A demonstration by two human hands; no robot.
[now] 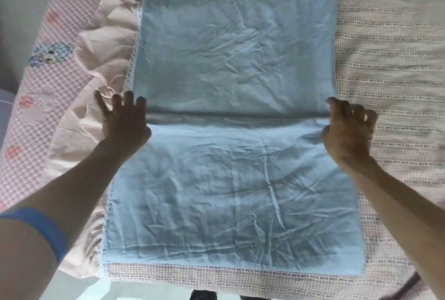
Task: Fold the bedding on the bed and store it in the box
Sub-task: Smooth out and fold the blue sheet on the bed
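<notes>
Pale blue, creased cotton bedding (231, 119) lies in a long folded strip along the bed (390, 58). Left hand (124, 119) rests with straight, spread fingers at the fold's left end; right hand (346, 128) pinches the bedding's right edge

the light blue bedding (231, 58) lies in a long folded strip down the middle of the bed, running away from me. it's creased and wrinkled all over. a fold line crosses it about halfway along, and the near part lies doubled on top, its near edge close to the foot of the bed. a thin white patterned trim peeks out along its left edge. no box in sight.
</notes>
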